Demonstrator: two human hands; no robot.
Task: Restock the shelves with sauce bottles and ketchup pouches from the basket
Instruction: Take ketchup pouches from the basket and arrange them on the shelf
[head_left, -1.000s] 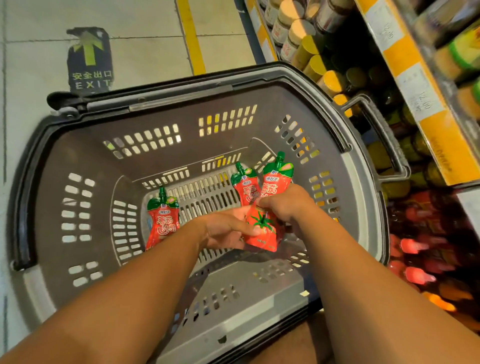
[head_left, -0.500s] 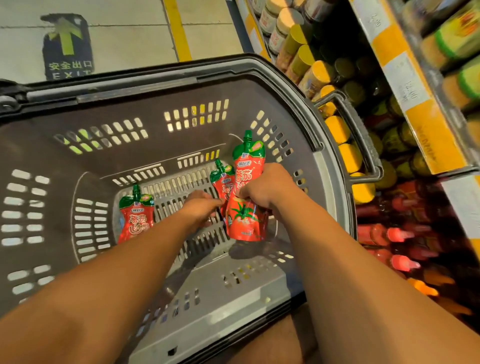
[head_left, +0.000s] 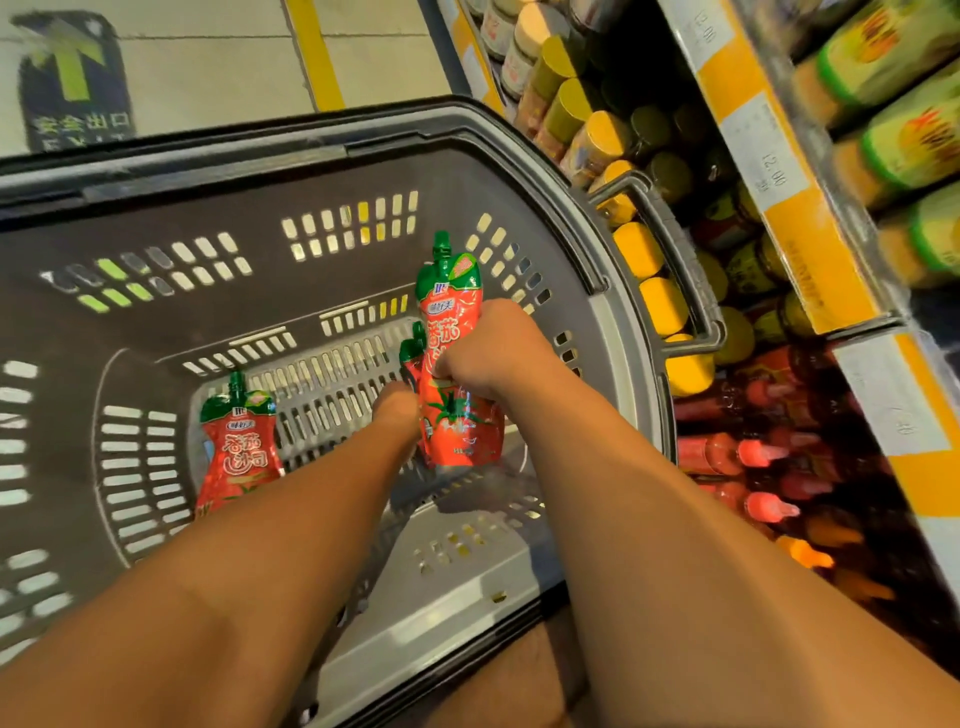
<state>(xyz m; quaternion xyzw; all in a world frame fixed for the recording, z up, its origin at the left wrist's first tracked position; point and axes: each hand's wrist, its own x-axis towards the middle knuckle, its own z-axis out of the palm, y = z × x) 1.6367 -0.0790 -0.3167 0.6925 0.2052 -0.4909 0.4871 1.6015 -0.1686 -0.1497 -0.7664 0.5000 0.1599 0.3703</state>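
Ketchup pouch (head_left: 457, 358) stands upright inside the grey basket (head_left: 597, 312), right hand (head_left: 493, 353) curled round its middle; left hand (head_left: 397, 410) reaches a second pouch (head_left: 413, 353) behind it, grip unclear; third pouch (head_left: 239, 447) lies on the basket floor; stocked shelves (head_left: 769, 171) to the right.
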